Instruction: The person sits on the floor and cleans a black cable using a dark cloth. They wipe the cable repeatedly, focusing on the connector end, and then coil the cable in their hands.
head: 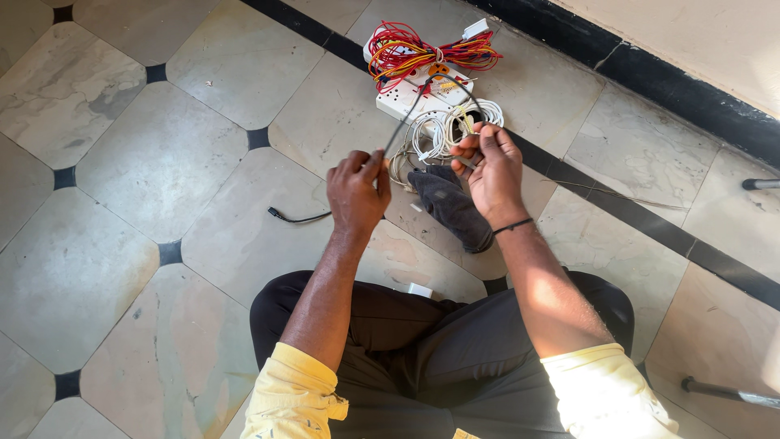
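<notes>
A: Black wire (406, 122): thin, arched, stretched between both hands above the marble floor (162, 162).

B: Grip?

A: Left hand (356, 191) pinches one end; right hand (487, 167) clenches the other. White cable coil (439, 134), red-orange wire bundle (422, 53) just beyond.

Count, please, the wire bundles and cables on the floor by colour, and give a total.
Red and orange wire bundle: 1
White cable coil: 1
Black cable, held between left hand and right hand: 1
Total: 3
</notes>
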